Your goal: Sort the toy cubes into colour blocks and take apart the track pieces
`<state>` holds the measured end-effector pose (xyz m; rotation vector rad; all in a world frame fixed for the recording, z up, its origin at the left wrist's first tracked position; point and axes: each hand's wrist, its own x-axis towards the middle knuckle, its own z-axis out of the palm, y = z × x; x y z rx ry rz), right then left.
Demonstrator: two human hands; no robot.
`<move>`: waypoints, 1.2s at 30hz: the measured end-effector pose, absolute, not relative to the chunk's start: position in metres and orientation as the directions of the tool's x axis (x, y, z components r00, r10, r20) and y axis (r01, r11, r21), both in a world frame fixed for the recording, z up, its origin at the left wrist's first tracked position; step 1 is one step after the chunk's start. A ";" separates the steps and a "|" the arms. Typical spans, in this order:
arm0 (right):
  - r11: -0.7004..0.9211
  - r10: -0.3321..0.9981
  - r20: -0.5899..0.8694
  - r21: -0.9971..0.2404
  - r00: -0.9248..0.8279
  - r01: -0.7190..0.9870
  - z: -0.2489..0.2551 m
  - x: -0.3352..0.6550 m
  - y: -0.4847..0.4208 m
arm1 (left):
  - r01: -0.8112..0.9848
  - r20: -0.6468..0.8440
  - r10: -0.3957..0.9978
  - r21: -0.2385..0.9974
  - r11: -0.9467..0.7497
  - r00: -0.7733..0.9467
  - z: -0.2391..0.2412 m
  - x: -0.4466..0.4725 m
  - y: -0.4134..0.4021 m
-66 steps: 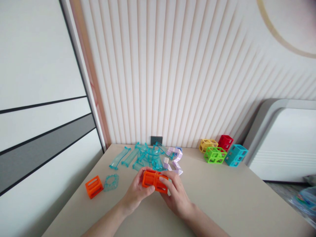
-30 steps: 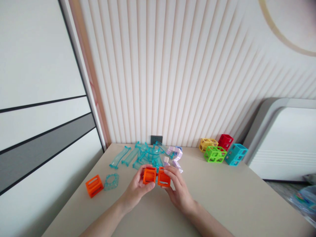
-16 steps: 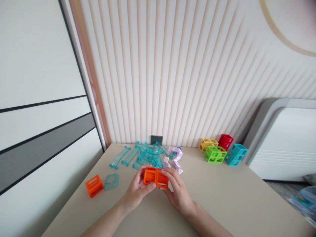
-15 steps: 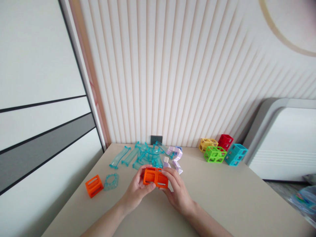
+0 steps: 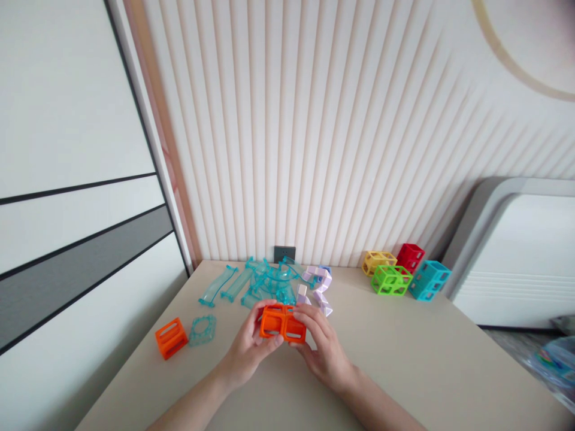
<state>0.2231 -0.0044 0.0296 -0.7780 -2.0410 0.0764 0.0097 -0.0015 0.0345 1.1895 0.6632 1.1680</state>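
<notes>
Two orange open-frame cube blocks sit side by side as one orange double block (image 5: 283, 324), held up over the front middle of the table. My left hand (image 5: 252, 342) is closed on its left end, thumb along the lower edge. Around its right end my right hand (image 5: 321, 346) is closed, fingers over the top and thumb underneath. Further left on the table lies another orange frame block (image 5: 171, 339), touched by neither hand. Beside it rests a clear light-blue square piece with a round hole (image 5: 202, 330).
Beyond my hands lies a heap of clear teal track pieces (image 5: 272, 281), with a lilac segmented snake puzzle (image 5: 318, 277) to its right. At the back right stand yellow (image 5: 377, 262), red (image 5: 410, 258), green (image 5: 390, 281) and blue (image 5: 430, 281) frame blocks. A ribbed wall (image 5: 287, 131) borders the table.
The orange double block is tipped very slightly between my hands, its front openings showing a little more. Everything on the table is unchanged.
</notes>
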 end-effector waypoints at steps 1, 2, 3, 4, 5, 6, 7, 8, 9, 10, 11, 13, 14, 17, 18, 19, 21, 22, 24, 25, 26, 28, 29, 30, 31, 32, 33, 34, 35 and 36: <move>0.800 0.552 0.743 -0.342 -0.379 0.494 0.031 0.224 -0.005 | -0.332 0.168 0.934 0.942 -0.057 0.316 0.035 0.009 -0.002; 0.801 0.550 0.743 -0.340 -0.381 0.492 0.031 0.224 -0.005 | -0.327 0.171 0.933 0.943 -0.061 0.317 0.035 0.009 -0.002; 0.802 0.549 0.744 -0.339 -0.382 0.492 0.032 0.224 -0.005 | -0.322 0.175 0.932 0.944 -0.068 0.317 0.035 0.009 -0.002; 0.803 0.546 0.746 -0.337 -0.381 0.491 0.033 0.224 -0.005 | -0.316 0.180 0.932 0.946 -0.076 0.315 0.036 0.009 -0.002; 0.805 0.543 0.750 -0.335 -0.378 0.490 0.033 0.224 -0.005 | -0.309 0.183 0.932 0.948 -0.082 0.314 0.036 0.009 -0.002; 0.805 0.541 0.754 -0.335 -0.373 0.490 0.033 0.223 -0.005 | -0.304 0.185 0.932 0.949 -0.087 0.312 0.037 0.009 -0.003; 0.804 0.540 0.758 -0.335 -0.366 0.491 0.033 0.223 -0.005 | -0.303 0.187 0.932 0.949 -0.090 0.309 0.037 0.009 -0.003; 0.801 0.542 0.760 -0.339 -0.359 0.493 0.033 0.222 -0.005 | -0.305 0.188 0.933 0.948 -0.091 0.307 0.038 0.009 -0.003; 0.797 0.546 0.762 -0.343 -0.349 0.497 0.033 0.221 -0.006 | -0.309 0.188 0.934 0.947 -0.090 0.305 0.038 0.010 -0.003; 0.791 0.551 0.763 -0.348 -0.339 0.503 0.033 0.221 -0.006 | -0.313 0.191 0.934 0.945 -0.092 0.302 0.038 0.010 -0.003; 0.785 0.557 0.761 -0.354 -0.331 0.509 0.033 0.221 -0.006 | -0.317 0.193 0.935 0.944 -0.094 0.298 0.038 0.010 -0.002; 0.775 0.570 0.752 -0.359 -0.331 0.520 0.033 0.221 -0.007 | -0.317 0.193 0.935 0.944 -0.095 0.296 0.038 0.010 -0.002; 0.771 0.577 0.744 -0.361 -0.336 0.524 0.033 0.222 -0.007 | -0.317 0.192 0.935 0.944 -0.093 0.299 0.037 0.010 -0.001; 0.759 0.598 0.717 -0.364 -0.358 0.540 0.034 0.224 -0.007 | -0.313 0.179 0.929 0.947 -0.073 0.323 0.034 0.009 0.001; 0.754 0.603 0.712 -0.361 -0.360 0.549 0.035 0.224 -0.008 | -0.310 0.173 0.928 0.948 -0.066 0.329 0.034 0.009 0.001; 0.748 0.606 0.709 -0.355 -0.361 0.560 0.036 0.223 -0.008 | -0.304 0.166 0.927 0.951 -0.060 0.336 0.033 0.009 0.001; 0.742 0.606 0.701 -0.330 -0.375 0.583 0.038 0.222 -0.009 | -0.277 0.157 0.920 0.959 -0.056 0.359 0.032 0.010 0.000; 0.742 0.604 0.697 -0.316 -0.386 0.591 0.040 0.221 -0.009 | -0.258 0.159 0.914 0.964 -0.063 0.372 0.032 0.010 0.000; 0.749 0.596 0.688 -0.291 -0.414 0.595 0.041 0.219 -0.010 | -0.218 0.170 0.900 0.972 -0.087 0.400 0.032 0.012 -0.003; 0.757 0.590 0.685 -0.283 -0.429 0.589 0.042 0.219 -0.010 | -0.204 0.176 0.895 0.974 -0.098 0.410 0.031 0.013 -0.004; 0.764 0.584 0.684 -0.281 -0.438 0.581 0.042 0.218 -0.011 | -0.198 0.181 0.890 0.974 -0.105 0.418 0.031 0.013 -0.004; 0.776 0.575 0.688 -0.285 -0.444 0.563 0.042 0.219 -0.011 | -0.203 0.184 0.884 0.974 -0.103 0.430 0.031 0.014 -0.005; 0.780 0.570 0.693 -0.286 -0.441 0.557 0.042 0.219 -0.011 | -0.207 0.185 0.881 0.973 -0.102 0.435 0.030 0.014 -0.006; 0.785 0.561 0.703 -0.283 -0.437 0.551 0.041 0.220 -0.011 | -0.207 0.187 0.881 0.973 -0.104 0.435 0.030 0.014 -0.006; 0.791 0.548 0.716 -0.275 -0.434 0.546 0.041 0.220 -0.011 | -0.203 0.191 0.881 0.973 -0.111 0.432 0.029 0.014 -0.006; 0.799 0.532 0.728 -0.262 -0.433 0.541 0.041 0.220 -0.011 | -0.195 0.197 0.881 0.973 -0.122 0.431 0.029 0.015 -0.006; 0.808 0.515 0.738 -0.249 -0.436 0.534 0.041 0.220 -0.010 | -0.182 0.205 0.879 0.974 -0.138 0.430 0.029 0.015 -0.006; 0.815 0.501 0.747 -0.238 -0.436 0.529 0.041 0.220 -0.010 | -0.162 0.214 0.875 0.974 -0.158 0.434 0.029 0.015 -0.007; 0.818 0.493 0.752 -0.231 -0.437 0.527 0.041 0.219 -0.011 | -0.131 0.228 0.869 0.973 -0.189 0.439 0.030 0.014 -0.007; 0.818 0.491 0.756 -0.229 -0.433 0.528 0.042 0.219 -0.011 | -0.086 0.247 0.862 0.969 -0.233 0.442 0.031 0.012 -0.007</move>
